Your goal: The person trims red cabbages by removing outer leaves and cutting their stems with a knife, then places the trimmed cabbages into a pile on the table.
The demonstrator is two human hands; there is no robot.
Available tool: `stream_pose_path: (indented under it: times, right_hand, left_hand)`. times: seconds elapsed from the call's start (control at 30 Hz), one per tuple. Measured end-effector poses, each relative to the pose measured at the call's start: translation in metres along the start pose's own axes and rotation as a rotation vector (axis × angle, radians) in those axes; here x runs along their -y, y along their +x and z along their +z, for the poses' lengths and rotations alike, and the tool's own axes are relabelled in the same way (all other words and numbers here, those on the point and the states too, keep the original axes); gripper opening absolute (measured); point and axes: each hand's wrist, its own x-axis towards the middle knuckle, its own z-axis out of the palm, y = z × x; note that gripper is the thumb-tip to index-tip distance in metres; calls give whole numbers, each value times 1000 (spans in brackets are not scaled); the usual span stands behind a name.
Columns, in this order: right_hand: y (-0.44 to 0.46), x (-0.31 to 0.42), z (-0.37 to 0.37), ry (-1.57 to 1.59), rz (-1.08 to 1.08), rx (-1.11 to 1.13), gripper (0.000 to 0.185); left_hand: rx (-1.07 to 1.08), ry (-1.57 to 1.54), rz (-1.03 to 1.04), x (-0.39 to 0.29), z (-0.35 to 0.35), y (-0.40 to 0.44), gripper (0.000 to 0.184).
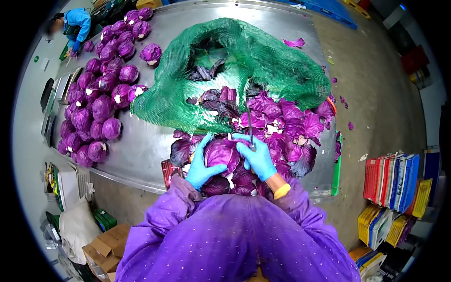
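Observation:
A purple cabbage (221, 155) lies at the table's near edge, between my gloved hands. My left hand (203, 164) holds its left side, thumb across the front. My right hand (257, 159) is closed around the handle of a knife (249, 123), whose dark blade points away from me; its fingers reach toward the cabbage's right side. Loose purple leaves (291, 127) are heaped to the right. More cabbages lie under and beside my hands. Just beyond, a green mesh net (268, 61) is spread out, with dark leaves inside.
Many cabbages (103, 108) are piled on the left of the metal table (136, 145). A person in blue (77, 23) stands at the far left. Stacked crates (392, 181) are at the right, cardboard boxes (108, 246) at the lower left.

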Motion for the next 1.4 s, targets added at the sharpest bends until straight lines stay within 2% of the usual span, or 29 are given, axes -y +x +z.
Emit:
stream_pose_path:
  times: [0.03,0.07,0.17,0.2,0.23,0.3,0.33,0.37,0.43,0.53,0.63,0.67,0.7,0.77,0.87,0.97,1.0,1.03,1.1,1.13,1.17,1.23,1.27,1.3,1.33,1.4]
  right_hand:
    - [-10,3,5,-16,-39,32,29]
    - [-14,-4,7,-17,-67,69,28]
    - [-8,-4,-13,126,41,-58,28]
    - [5,-23,-30,169,18,-112,31]
    - [14,-32,-52,13,86,-115,47]
    - [26,-53,-60,-475,-467,-259,69]
    - [12,-32,-51,-581,-405,-175,85]
    - [7,-27,-42,-659,-462,-101,85]
    - [3,-27,-21,-610,-490,116,81]
    - [18,-43,-1,-500,-435,248,59]
    - [32,-47,0,-525,-524,256,51]
    - [34,-44,0,-531,-567,251,46]
    - [38,-46,-3,-417,-477,271,44]
    - [45,-47,-3,-463,-544,283,41]
    - [47,-53,7,-641,-749,150,26]
    - [65,-56,2,-783,-580,36,13]
    - [81,-76,-8,-799,-565,-113,15]
    - [81,-71,-19,-808,-316,-122,16]
    - [74,-62,-28,-634,-219,-139,21]
    - [58,-41,-27,-531,-206,-61,36]
    - [54,-55,-28,-383,-311,-15,58]
    - [23,-33,-20,-337,-79,134,71]
    - [18,-51,-16,-358,-88,137,73]
    - [12,-53,-9,-411,-217,161,72]
    - [7,-50,-9,-330,-61,182,72]
    - [2,-39,-7,-184,61,204,71]
  left_hand:
    - [-107,70,-38,6,3,-1,106]
    - [-125,36,-31,15,4,-2,102]
    - [-163,7,-124,24,6,-7,95]
    - [-160,23,-150,20,6,-8,96]
    - [-154,38,-173,18,6,-8,97]
    - [-154,138,-154,18,6,-4,103]
    - [-149,161,-147,19,7,-3,104]
    - [-142,184,-142,20,8,-1,105]
    - [-105,237,-111,18,10,4,109]
    - [-12,403,-30,23,6,12,108]
    - [-29,154,-147,30,1,17,108]
    - [-32,177,-140,29,-1,18,107]
    - [-17,168,-177,13,1,17,103]
    - [45,224,-125,24,-9,21,101]
    - [39,150,-123,28,-15,21,102]
    - [20,241,-141,34,-18,21,103]
    - [28,180,-113,39,-21,20,102]
    - [34,211,-92,38,-22,17,101]
    - [5,102,-103,44,-26,17,101]
    - [-10,74,-106,43,-24,15,101]
    - [-24,46,-105,41,-22,16,100]
    - [13,25,-125,42,-23,16,97]
    - [21,3,-121,38,-22,17,95]
    - [27,-18,-119,34,-21,18,94]
    - [32,-95,-177,29,-19,17,90]
    - [19,-33,-141,38,-23,20,88]
